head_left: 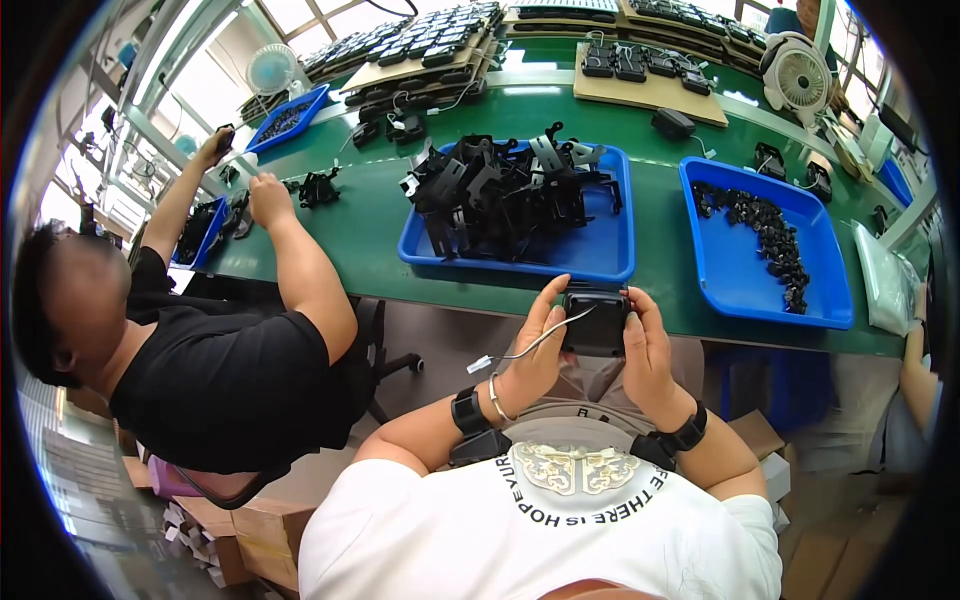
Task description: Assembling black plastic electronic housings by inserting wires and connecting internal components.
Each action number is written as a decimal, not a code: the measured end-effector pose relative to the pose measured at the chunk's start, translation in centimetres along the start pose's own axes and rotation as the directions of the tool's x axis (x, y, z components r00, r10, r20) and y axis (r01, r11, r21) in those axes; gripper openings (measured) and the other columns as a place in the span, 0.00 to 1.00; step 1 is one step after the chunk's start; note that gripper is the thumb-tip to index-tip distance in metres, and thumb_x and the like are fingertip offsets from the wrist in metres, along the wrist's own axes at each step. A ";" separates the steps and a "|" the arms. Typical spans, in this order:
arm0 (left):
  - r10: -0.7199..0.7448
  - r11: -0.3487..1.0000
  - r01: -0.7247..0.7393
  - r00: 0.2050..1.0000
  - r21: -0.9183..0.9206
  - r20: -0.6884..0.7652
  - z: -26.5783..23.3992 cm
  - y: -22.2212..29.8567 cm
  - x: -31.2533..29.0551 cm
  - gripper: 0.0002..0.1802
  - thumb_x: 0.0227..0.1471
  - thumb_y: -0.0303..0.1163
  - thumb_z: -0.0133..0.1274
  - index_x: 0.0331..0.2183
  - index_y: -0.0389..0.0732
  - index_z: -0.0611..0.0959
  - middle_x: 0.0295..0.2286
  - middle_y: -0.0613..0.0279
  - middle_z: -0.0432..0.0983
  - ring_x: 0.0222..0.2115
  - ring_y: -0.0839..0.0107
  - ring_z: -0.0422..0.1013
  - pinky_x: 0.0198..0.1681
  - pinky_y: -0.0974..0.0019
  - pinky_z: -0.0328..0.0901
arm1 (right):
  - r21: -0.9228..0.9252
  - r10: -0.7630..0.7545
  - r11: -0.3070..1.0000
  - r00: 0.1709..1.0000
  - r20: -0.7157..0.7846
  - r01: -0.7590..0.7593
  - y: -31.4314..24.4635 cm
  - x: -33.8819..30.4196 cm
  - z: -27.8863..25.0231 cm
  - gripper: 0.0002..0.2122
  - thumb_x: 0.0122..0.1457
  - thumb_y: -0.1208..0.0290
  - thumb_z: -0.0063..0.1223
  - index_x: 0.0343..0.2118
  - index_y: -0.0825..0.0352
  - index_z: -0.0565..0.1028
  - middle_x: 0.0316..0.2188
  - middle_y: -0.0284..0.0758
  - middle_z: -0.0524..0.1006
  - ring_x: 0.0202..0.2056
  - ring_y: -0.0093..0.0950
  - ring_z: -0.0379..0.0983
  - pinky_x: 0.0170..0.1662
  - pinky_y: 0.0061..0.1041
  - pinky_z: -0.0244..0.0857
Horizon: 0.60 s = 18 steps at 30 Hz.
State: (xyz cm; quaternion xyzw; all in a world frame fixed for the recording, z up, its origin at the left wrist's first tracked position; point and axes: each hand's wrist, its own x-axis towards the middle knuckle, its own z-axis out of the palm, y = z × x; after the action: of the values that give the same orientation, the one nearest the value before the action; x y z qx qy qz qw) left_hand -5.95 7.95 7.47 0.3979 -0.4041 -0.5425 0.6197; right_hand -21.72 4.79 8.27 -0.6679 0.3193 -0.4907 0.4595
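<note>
Between my two hands, just off the bench's front edge, is a black box-shaped device (597,325) with a thin white cable (535,346) ending in a white plug. My left hand (534,362) is closed along its left side, and the cable runs across that hand. The fingers of my right hand (648,362) wrap the other side. Straight beyond my hands stands a blue tray (520,268) heaped with black plastic brackets (500,195). To its right, another blue tray (825,270) contains many small black parts (765,235).
A co-worker (220,370) in black sits at my left, both arms over the green bench (360,235). Boards of black devices (430,45) are stacked at the back. Fans (800,78) stand on both sides. Clear plastic bags (885,280) lie far right, near another person's arm.
</note>
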 end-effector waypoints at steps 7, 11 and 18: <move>-0.017 0.990 0.006 0.997 0.141 0.072 -0.6 0.5 0.4 0.22 0.61 0.37 0.35 0.54 0.41 0.63 0.27 0.72 0.66 0.24 0.87 0.61 0.26 0.82 0.62 | 0.264 0.131 0.956 0.991 -0.001 -0.126 1.3 -0.1 -0.1 0.17 0.65 0.67 0.32 0.53 0.70 0.60 0.44 0.31 0.67 0.43 0.16 0.62 0.46 0.15 0.57; -0.127 0.987 0.135 0.987 -0.083 0.095 0.3 0.2 0.9 0.22 0.62 0.37 0.34 0.53 0.38 0.64 0.32 0.68 0.69 0.30 0.83 0.64 0.34 0.80 0.63 | 0.305 0.142 0.943 0.990 -0.010 -0.133 0.4 -0.5 0.0 0.17 0.65 0.65 0.32 0.53 0.69 0.60 0.43 0.29 0.68 0.41 0.14 0.63 0.44 0.12 0.58; 0.219 0.949 -0.222 0.975 0.222 0.038 0.6 -0.3 0.4 0.21 0.62 0.37 0.32 0.50 0.34 0.66 0.37 0.62 0.71 0.38 0.80 0.66 0.42 0.78 0.62 | 0.241 0.166 0.958 0.986 -0.030 -0.154 1.9 -1.0 0.6 0.17 0.65 0.65 0.35 0.53 0.69 0.60 0.42 0.29 0.69 0.37 0.16 0.64 0.42 0.14 0.60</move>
State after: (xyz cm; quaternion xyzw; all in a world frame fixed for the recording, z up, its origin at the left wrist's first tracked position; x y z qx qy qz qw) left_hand -6.60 7.53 7.40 0.4146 -0.5088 -0.4231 0.6247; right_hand -21.40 5.10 6.11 -0.5676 0.3225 -0.5030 0.5664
